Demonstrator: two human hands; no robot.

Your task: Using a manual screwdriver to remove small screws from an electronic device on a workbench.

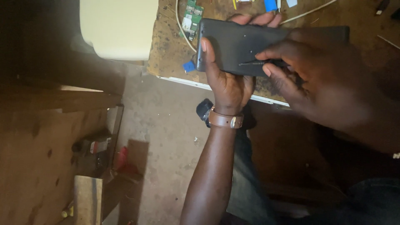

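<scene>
Black device (246,43) in left hand (227,83)

Flat dark-grey matt plastic device back (237,43), smooth-surfaced. Worn, stained brown wooden workbench top (171,46), rough; green glossy circuit board (191,18). Brown leather wrist strap (223,120) with metal buckle.

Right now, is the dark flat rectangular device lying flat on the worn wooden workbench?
No, the left hand holds the dark flat rectangular device up off the worn wooden workbench while the right hand presses a thin dark tool against its back.
</scene>
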